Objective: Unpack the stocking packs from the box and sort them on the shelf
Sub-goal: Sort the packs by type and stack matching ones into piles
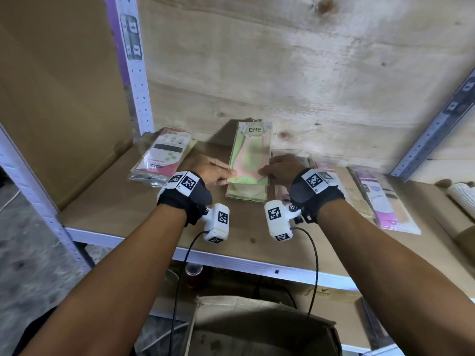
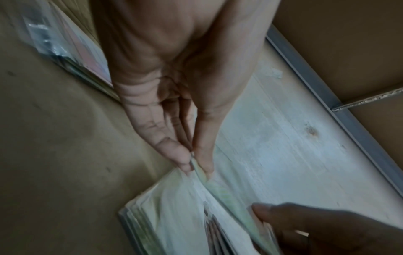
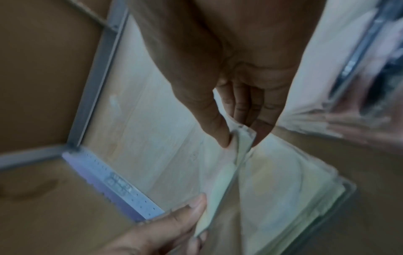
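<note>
Right now my left hand and right hand each pinch the top green pack above its stack; slick plastic could slip, toppling that stack.

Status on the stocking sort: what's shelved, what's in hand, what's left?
Done: several piles already lie on the shelf: a pink-label pile at left, a green pile in the middle, pink packs at right.
In hand: left hand and right hand pinch one green-pink pack, tilted up over the green pile.
Left: setting it down; the box interior is dark, so the remaining count is unclear.
</note>
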The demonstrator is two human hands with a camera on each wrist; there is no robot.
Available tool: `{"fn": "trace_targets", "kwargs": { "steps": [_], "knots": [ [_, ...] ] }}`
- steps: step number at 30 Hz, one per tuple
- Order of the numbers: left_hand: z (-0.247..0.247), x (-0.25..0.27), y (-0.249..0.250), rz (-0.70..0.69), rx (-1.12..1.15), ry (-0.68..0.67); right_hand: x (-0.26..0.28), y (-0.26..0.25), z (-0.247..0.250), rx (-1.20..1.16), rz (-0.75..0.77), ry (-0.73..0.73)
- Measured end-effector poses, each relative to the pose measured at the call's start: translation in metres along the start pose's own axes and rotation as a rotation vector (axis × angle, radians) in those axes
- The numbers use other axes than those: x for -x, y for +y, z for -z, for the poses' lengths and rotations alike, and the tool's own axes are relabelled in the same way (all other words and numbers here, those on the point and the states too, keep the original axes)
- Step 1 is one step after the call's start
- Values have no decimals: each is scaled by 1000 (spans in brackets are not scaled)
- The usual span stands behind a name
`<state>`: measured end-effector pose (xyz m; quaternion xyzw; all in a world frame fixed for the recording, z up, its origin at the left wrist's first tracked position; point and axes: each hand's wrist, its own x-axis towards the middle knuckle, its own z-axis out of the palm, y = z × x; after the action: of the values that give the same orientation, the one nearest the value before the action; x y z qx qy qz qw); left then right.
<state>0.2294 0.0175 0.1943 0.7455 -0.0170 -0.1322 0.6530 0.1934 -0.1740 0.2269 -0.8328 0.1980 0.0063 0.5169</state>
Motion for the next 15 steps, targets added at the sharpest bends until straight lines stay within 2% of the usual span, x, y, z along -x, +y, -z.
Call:
{"fn": "trace_targets", "kwargs": {
  "steps": [7, 11, 15],
  "knots": [
    [-19, -13, -25, 23, -70, 63, -24, -9, 1, 595, 59, 150],
    [-22, -19, -32, 50, -123, 88, -28, -2, -7, 706, 81, 176],
    [-20, -22, -29, 23, -211, 116, -29, -4, -7, 716, 64, 120]
  ]
}}
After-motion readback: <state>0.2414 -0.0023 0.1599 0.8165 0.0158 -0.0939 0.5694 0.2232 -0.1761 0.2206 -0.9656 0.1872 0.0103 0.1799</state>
